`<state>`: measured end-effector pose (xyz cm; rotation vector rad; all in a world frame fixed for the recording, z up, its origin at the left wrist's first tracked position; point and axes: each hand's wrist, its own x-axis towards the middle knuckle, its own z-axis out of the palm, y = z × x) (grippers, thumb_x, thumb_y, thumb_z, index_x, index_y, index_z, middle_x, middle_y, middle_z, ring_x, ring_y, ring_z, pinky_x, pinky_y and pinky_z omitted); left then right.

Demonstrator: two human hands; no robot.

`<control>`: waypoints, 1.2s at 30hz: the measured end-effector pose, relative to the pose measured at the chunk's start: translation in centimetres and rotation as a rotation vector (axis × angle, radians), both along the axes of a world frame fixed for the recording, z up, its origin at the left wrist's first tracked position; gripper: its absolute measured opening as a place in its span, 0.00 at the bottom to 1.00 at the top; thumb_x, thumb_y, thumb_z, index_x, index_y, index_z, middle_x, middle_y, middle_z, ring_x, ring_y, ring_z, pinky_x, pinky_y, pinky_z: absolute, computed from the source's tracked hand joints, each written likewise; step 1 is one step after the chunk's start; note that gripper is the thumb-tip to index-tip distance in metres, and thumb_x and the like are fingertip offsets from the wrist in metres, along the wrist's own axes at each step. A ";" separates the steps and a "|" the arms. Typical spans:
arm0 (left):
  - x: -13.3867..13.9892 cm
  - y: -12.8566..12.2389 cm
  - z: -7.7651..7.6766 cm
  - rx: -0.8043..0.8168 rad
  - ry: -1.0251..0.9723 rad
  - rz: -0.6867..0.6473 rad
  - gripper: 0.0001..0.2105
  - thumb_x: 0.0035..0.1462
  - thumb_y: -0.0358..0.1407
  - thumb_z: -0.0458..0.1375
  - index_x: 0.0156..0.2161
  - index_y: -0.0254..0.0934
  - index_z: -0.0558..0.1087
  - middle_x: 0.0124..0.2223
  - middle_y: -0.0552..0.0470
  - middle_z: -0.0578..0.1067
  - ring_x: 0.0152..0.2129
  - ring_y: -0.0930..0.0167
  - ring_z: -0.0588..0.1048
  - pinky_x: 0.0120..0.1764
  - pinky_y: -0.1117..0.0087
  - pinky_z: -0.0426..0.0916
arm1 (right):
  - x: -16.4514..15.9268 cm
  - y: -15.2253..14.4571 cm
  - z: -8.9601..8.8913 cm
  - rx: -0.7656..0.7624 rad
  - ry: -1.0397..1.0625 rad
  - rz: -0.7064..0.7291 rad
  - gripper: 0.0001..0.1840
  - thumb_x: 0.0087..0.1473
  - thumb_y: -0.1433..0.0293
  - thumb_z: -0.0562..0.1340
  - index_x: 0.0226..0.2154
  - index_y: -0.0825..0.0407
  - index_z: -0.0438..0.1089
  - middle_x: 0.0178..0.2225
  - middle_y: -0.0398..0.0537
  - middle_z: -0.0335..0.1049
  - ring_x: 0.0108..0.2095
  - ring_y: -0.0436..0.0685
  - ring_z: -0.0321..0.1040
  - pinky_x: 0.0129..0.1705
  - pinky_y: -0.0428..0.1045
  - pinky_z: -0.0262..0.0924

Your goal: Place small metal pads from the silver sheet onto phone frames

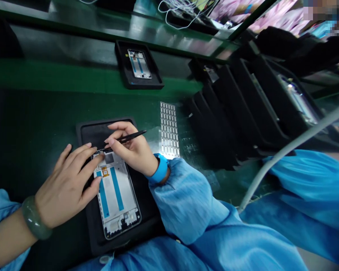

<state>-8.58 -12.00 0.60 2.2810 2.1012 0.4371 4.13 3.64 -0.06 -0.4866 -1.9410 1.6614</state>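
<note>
A phone frame point(115, 195) with two blue strips and a small orange flex cable point(105, 172) lies in a black tray point(147, 199) in front of me. My left hand point(70, 180) rests over its upper left edge, fingers spread and fingertips touching the top part. Above the frame's top edge, my right hand point(132, 150) is closed around dark tweezers point(128, 137), whose back end points right. The fingers partly cover the frame's top, and the tips of the tweezers are hard to make out.
Right of the tray lies a sheet of small white stickers point(169, 128). A second black tray point(124, 77) holding another phone frame point(140, 64) sits at the back. Stacked black trays point(231, 113) stand at the right, near a grey cable point(293, 150) and a co-worker's blue sleeve point(313, 184).
</note>
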 end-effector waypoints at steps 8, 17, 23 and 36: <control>0.0 0.0 0.0 0.002 0.010 -0.009 0.21 0.59 0.36 0.49 0.58 0.34 0.60 0.56 0.39 0.63 0.58 0.58 0.58 0.58 0.46 0.53 | 0.2 -0.5 0.7 0.152 0.008 0.013 0.12 0.54 0.72 0.58 0.43 0.53 0.63 0.32 0.42 0.69 0.31 0.46 0.69 0.35 0.44 0.66; 0.0 0.0 0.0 0.000 0.015 -0.006 0.21 0.59 0.36 0.49 0.57 0.34 0.60 0.56 0.39 0.63 0.58 0.58 0.58 0.58 0.46 0.53 | 0.0 -0.7 0.8 0.168 -0.009 -0.024 0.11 0.54 0.73 0.57 0.42 0.53 0.63 0.33 0.43 0.68 0.33 0.46 0.69 0.36 0.43 0.67; 0.0 0.0 0.0 0.008 0.019 -0.008 0.21 0.58 0.36 0.49 0.57 0.33 0.61 0.56 0.38 0.63 0.58 0.57 0.58 0.58 0.46 0.53 | 0.0 -0.4 0.9 0.296 0.011 0.007 0.10 0.54 0.74 0.57 0.41 0.54 0.64 0.36 0.45 0.68 0.36 0.47 0.69 0.38 0.44 0.67; 0.0 0.0 0.2 0.016 0.054 -0.013 0.22 0.58 0.37 0.50 0.57 0.33 0.62 0.56 0.37 0.65 0.57 0.57 0.60 0.58 0.46 0.52 | 0.0 -0.5 0.9 0.345 0.004 0.029 0.10 0.55 0.72 0.57 0.42 0.53 0.63 0.36 0.46 0.68 0.36 0.48 0.69 0.38 0.45 0.67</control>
